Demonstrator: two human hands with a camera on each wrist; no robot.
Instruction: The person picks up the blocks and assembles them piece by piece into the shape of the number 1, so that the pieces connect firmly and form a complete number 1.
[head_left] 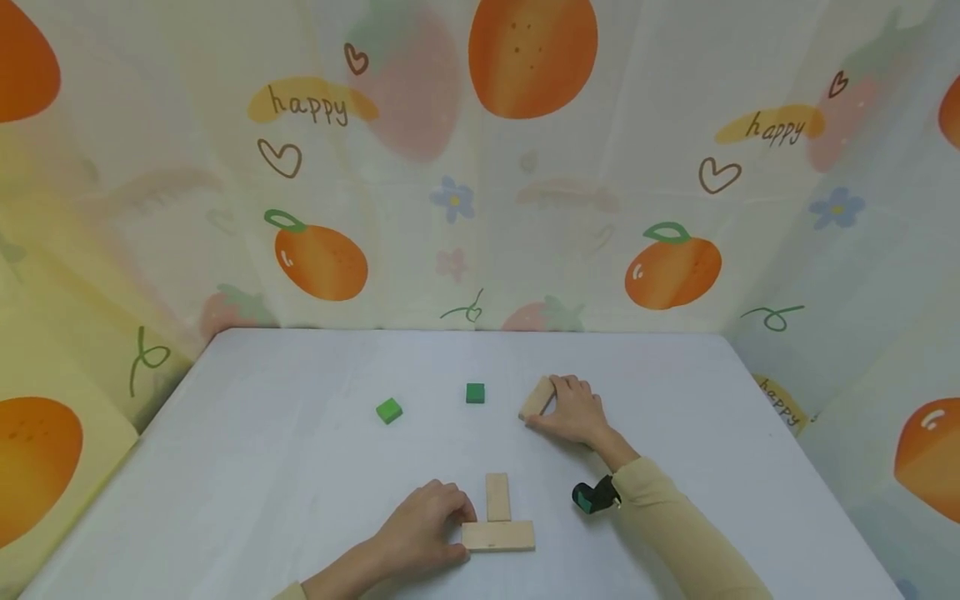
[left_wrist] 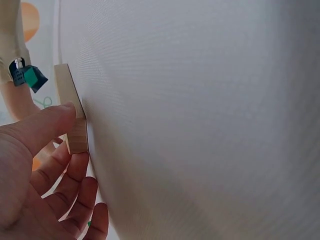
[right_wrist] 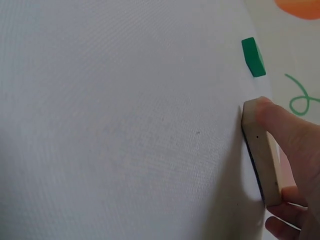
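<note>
A plain wooden block (head_left: 498, 537) lies crosswise near the front of the table. My left hand (head_left: 423, 529) pinches its left end between thumb and fingers; in the left wrist view the thumb presses on that block (left_wrist: 77, 135). Behind it, a second wooden block (head_left: 497, 497) points away, its near end against the crosswise one, forming a T. Farther back and to the right, my right hand (head_left: 576, 410) holds a third wooden block (head_left: 536, 398), tilted diagonally on the table. In the right wrist view the thumb is at one end of this block (right_wrist: 262, 150) and fingers at the other.
Two green cubes stand at the back: a lighter one (head_left: 389, 411) on the left and a darker one (head_left: 476, 393) nearer the right hand. A dark wrist camera (head_left: 595, 495) sticks out from the right sleeve. Patterned cloth (head_left: 525, 167) rises behind the white table (head_left: 262, 450).
</note>
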